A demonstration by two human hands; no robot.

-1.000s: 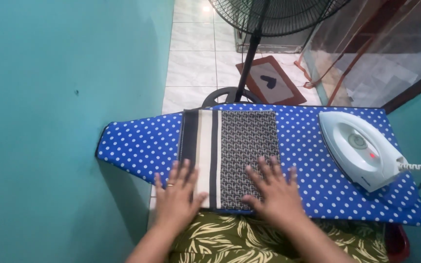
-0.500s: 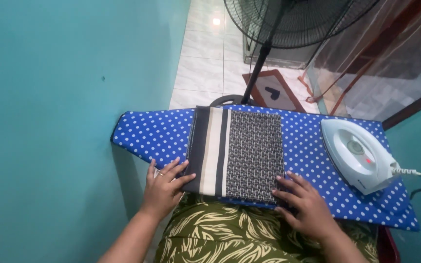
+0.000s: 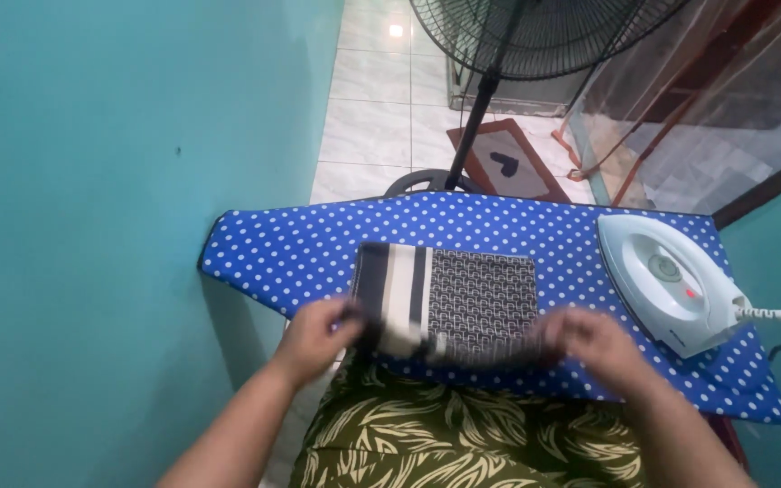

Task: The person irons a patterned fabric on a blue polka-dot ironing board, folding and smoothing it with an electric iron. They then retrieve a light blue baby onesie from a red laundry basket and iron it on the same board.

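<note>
The near edge of the folded patterned cloth (image 3: 449,298) is pinched at both corners, left hand (image 3: 314,339) at its 7 o'clock corner, right hand (image 3: 594,339) at 5 o'clock, fingers closed on the fabric though blurred. The cloth itself is laid flat mid-board on the blue polka-dot ironing board (image 3: 544,230).

Risk-wise: the fold could be skewed if one corner gets pulled harder. The white iron (image 3: 671,280), parked at 3 o'clock of the cloth with a red light showing, could be brushed by the right forearm. No containers can be seen.
</note>
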